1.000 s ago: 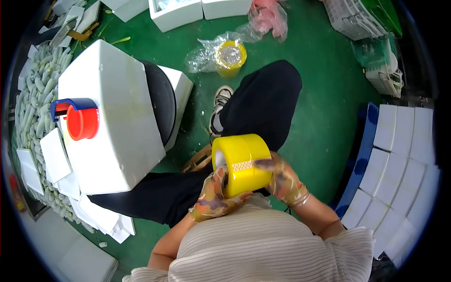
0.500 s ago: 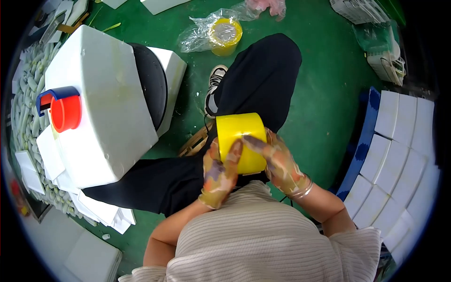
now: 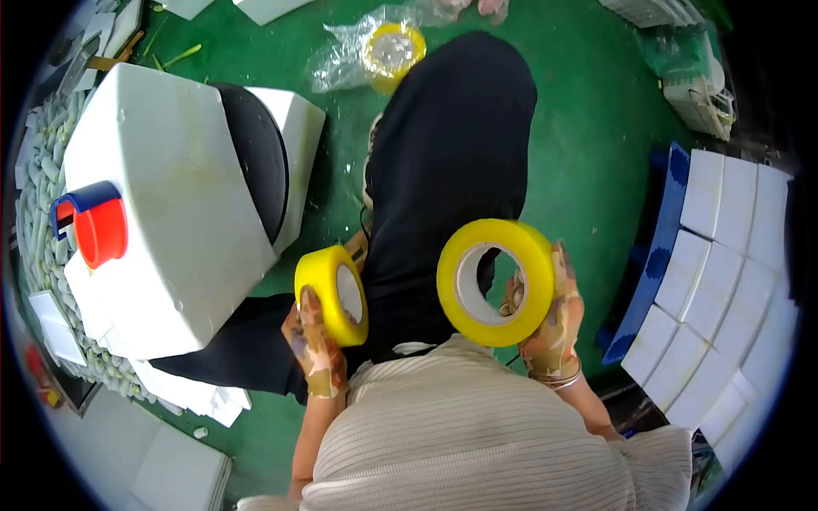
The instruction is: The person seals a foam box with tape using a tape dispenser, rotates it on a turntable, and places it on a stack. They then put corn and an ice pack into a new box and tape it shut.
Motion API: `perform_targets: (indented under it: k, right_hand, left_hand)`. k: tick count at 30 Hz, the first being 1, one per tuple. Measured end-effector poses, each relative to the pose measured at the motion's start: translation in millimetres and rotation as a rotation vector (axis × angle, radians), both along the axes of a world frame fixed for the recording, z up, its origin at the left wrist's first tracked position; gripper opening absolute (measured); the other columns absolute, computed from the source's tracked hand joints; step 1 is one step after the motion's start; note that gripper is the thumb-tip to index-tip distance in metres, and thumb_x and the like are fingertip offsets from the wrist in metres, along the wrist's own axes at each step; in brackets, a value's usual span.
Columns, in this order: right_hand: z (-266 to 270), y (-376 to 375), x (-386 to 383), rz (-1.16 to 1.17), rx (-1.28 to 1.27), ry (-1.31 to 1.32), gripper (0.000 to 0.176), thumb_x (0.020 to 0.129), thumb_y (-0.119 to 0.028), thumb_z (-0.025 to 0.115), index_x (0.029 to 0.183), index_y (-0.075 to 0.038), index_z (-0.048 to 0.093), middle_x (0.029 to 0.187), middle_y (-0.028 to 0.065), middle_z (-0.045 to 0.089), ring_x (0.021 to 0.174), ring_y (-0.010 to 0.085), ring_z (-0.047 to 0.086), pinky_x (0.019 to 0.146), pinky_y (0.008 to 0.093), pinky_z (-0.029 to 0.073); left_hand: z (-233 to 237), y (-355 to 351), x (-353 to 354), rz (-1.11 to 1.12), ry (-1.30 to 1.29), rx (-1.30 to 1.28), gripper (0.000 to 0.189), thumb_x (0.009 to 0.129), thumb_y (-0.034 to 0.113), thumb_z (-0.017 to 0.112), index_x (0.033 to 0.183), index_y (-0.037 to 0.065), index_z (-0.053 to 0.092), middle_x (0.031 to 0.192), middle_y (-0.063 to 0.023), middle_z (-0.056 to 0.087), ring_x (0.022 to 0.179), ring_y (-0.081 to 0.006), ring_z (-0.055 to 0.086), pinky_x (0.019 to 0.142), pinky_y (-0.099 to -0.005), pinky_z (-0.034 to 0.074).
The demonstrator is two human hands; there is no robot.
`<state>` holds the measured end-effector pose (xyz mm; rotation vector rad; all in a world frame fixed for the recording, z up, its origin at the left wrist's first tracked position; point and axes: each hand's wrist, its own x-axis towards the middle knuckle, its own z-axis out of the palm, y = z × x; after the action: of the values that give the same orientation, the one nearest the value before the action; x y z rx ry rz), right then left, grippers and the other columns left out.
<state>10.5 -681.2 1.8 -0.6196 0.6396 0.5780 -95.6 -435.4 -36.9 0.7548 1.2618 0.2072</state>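
Note:
Two rolls of yellow packing tape are held apart above my lap, one in each hand. My left hand (image 3: 313, 347), in a camouflage-patterned glove, grips the left tape roll (image 3: 317, 288), which is tilted with its core facing right. My right hand (image 3: 555, 324), gloved alike, holds the right tape roll (image 3: 453, 313) with its open side and white core turned toward me. Some of its fingers show through the core; the rest lie at the outer edge. To the left stands a large white foam box (image 3: 162, 187) with a red and blue tape dispenser (image 3: 102, 232) on it.
More yellow tape (image 3: 394, 53) in clear plastic wrap lies on the green floor (image 3: 588, 111). White foam boxes (image 3: 724, 200) are stacked on a blue pallet (image 3: 656, 255) at the right. A heap of long pale green vegetables (image 3: 43, 162) fills the far left.
The yellow tape, held together between both hands before, is now two separate rolls. My left hand has moved left with one, my right hand to the right with the other.

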Motion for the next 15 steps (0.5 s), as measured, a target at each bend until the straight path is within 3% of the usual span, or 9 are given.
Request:
perform_targets:
  k: [1,3,4,7,9,11,12,13,15]
  right_hand:
    - [2.4,1.7,-9.2,0.106,-0.215,-0.105,0.042,0.097,-0.036,0.051,0.123,-0.002,0.051,0.099,0.0111,0.064,0.083,0.0181,0.063,0.07,0.0303,0.052]
    - [5.6,6.5,-7.2,0.323,-0.636,-0.386,0.042,0.097,-0.036,0.049,0.12,0.0,0.052,0.1,0.0112,0.065,0.083,0.0179,0.066,0.069,0.0272,0.053]
    - [10.0,3.6,-0.2,0.319,-0.628,-0.416,0.042,0.097,-0.036,0.049,0.12,0.0,0.052,0.1,0.0112,0.065,0.083,0.0179,0.066,0.069,0.0272,0.053]
    - [28.2,-5.7,23.8,0.274,-0.295,-0.313,0.049,0.092,-0.032,0.06,0.123,0.005,0.05,0.112,0.0157,0.062,0.094,0.022,0.065,0.082,0.0316,0.054]
    - [39.9,0.8,36.9,0.121,-0.265,-0.31,0.045,0.09,-0.024,0.062,0.121,0.006,0.049,0.115,0.0186,0.061,0.095,0.0227,0.065,0.084,0.0337,0.055]
    - [30.8,12.2,64.5,0.103,-0.296,-0.395,0.046,0.089,-0.026,0.063,0.119,0.007,0.049,0.114,0.018,0.062,0.095,0.0228,0.065,0.083,0.0343,0.054]
    - [11.3,12.0,79.3,0.253,-0.831,-0.982,0.048,0.088,-0.028,0.064,0.119,0.007,0.05,0.111,0.0169,0.063,0.096,0.0227,0.064,0.083,0.0341,0.052]
    - [7.6,24.3,92.2,0.239,-0.921,-1.026,0.043,0.091,-0.027,0.061,0.119,0.005,0.051,0.111,0.0176,0.062,0.096,0.0243,0.064,0.083,0.0343,0.053]
    - [6.4,50.1,111.3,0.181,-0.773,-0.819,0.034,0.096,-0.025,0.054,0.119,-0.001,0.053,0.111,0.019,0.059,0.096,0.0277,0.063,0.082,0.0347,0.055]
  left_hand:
    - [-1.2,-3.8,1.2,0.023,0.127,0.127,0.037,0.095,0.035,0.057,0.107,0.0,0.059,0.096,-0.0074,0.065,0.085,-0.0171,0.061,0.074,-0.0261,0.046]
    - [11.1,-3.6,7.5,-0.283,-0.009,0.159,0.035,0.094,0.033,0.061,0.106,0.0,0.061,0.1,-0.0047,0.062,0.09,-0.0129,0.06,0.086,-0.0244,0.046]
    - [12.9,-1.8,17.5,-0.287,-0.129,0.215,0.034,0.094,0.031,0.062,0.108,0.0,0.06,0.099,-0.0047,0.062,0.089,-0.0127,0.06,0.085,-0.0251,0.046]
    - [0.6,25.8,75.5,-0.341,-0.452,0.346,0.039,0.092,0.031,0.065,0.114,0.0,0.059,0.101,-0.0065,0.063,0.089,-0.0136,0.061,0.082,-0.0294,0.049]
    - [-11.7,40.8,163.1,-0.174,-0.509,0.422,0.051,0.09,0.045,0.064,0.117,0.002,0.054,0.086,-0.01,0.061,0.073,-0.0184,0.061,0.069,-0.0343,0.055]
    - [-42.2,62.8,245.5,-0.078,-0.493,0.193,0.048,0.088,0.049,0.064,0.11,0.006,0.057,0.081,-0.0083,0.061,0.068,-0.0188,0.061,0.069,-0.0368,0.057]
    - [-55.0,71.1,275.7,-0.12,-0.534,-0.01,0.049,0.087,0.053,0.064,0.105,0.008,0.057,0.079,-0.0069,0.061,0.067,-0.0187,0.061,0.069,-0.0374,0.058]
    - [-68.4,76.8,303.8,-0.168,-0.572,-0.212,0.05,0.085,0.057,0.063,0.101,0.01,0.058,0.077,-0.0054,0.061,0.067,-0.0185,0.062,0.069,-0.038,0.058]
    - [-101.1,72.7,345.4,-0.214,-0.772,-0.416,0.055,0.082,0.064,0.061,0.097,0.012,0.06,0.073,-0.0028,0.06,0.068,-0.0177,0.062,0.07,-0.0394,0.058]
